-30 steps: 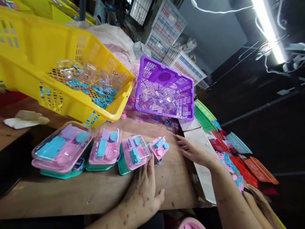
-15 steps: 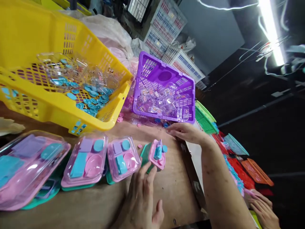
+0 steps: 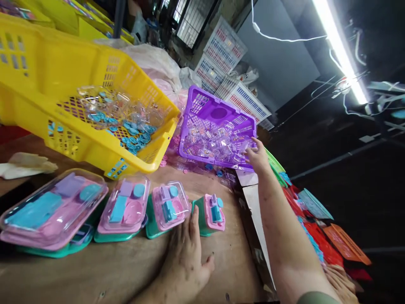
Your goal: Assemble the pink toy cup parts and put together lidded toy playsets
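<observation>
— Where's my left hand (image 3: pixel 186 257)?
— Flat, fingers spread, holding nothing; fingertips touch the uncovered pink tray (image 3: pixel 214 212).
— My right hand (image 3: pixel 257 157)?
— Open, fingertips reaching among clear lids (image 3: pixel 218 141) in the purple basket (image 3: pixel 209 105); grasp unclear

A purple slotted basket (image 3: pixel 218 105), tilted toward the viewer at the table's far side, holds a heap of clear plastic lids (image 3: pixel 215 141). Nearer, an uncovered pink toy tray (image 3: pixel 215 211) with blue and purple pieces sits on a teal base (image 3: pixel 199 217).
</observation>
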A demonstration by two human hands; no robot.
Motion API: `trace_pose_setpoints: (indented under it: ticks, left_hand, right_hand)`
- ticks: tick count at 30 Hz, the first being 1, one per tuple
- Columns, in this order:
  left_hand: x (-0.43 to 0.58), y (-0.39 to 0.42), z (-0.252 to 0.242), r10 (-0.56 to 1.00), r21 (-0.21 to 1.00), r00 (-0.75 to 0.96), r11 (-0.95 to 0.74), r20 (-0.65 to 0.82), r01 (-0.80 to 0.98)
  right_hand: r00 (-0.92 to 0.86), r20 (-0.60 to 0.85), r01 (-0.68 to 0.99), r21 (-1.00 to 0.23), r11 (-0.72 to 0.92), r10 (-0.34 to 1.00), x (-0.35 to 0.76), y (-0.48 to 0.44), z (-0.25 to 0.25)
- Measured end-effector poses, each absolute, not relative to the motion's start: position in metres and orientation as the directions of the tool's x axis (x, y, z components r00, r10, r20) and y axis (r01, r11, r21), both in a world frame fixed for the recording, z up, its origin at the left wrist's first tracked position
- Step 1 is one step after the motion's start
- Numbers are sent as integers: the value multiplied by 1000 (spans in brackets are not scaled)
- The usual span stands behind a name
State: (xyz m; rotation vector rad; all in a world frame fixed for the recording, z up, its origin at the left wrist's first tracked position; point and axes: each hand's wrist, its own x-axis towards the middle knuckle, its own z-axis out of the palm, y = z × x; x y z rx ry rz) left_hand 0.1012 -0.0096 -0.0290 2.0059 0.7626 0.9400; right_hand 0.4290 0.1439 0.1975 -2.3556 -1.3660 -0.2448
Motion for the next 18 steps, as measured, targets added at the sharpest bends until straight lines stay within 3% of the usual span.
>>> trace_pose_setpoints:
  ticks: [4,6,9,13,15,18]
  left_hand:
    - [129,15,-14,771,845,555,-492,312,209]
    - [141,29,-7,762,854,581,-478,287,204]
    - [146,43,0,731,870,631,-461,259,177]
    - [120,40,-2,671,849,692,-503,268,159]
    - [99,34,-5,633,834,713,-537,300,126]
    - [73,25,-10,578,832,741,-553,343,46]
  right_hand:
    - [471,214,690,-693,-207,856,406,59,215]
    - [428,118,568,-806,-165,896,393,8,212]
    - [369,-74,548,-788,-281,926,377,-59,191]
    - [138,-444,592,-680,-433,885,371,-110,140]
    - [121,-459,688,-601,-407,880,372,-122,113]
    - [225,-293,786,-509,-351,929,373,-130,86]
